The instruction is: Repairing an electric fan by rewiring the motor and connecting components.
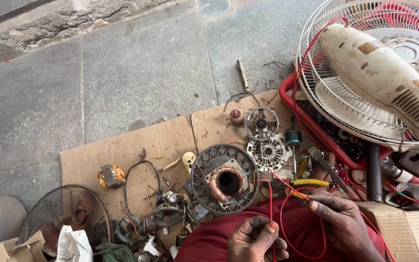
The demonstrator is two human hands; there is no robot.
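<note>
Red wire [271, 194]: thin, looped over lap, runs up to yellow sleeve [309, 183]. Motor [225, 179]: round grey frame w/ copper coil, flat on cardboard.

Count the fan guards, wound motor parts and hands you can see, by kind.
Wire fan guards: 2, white one on the red tray, dark one at lower left
Copper-wound motor parts: 2, round stator, small transformer
Hands: 2, left hand, right hand
Total: 6

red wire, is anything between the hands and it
Nothing visible: the left hand and right hand both already pinch the red wire, which loops freely between them over the red cloth.
</note>
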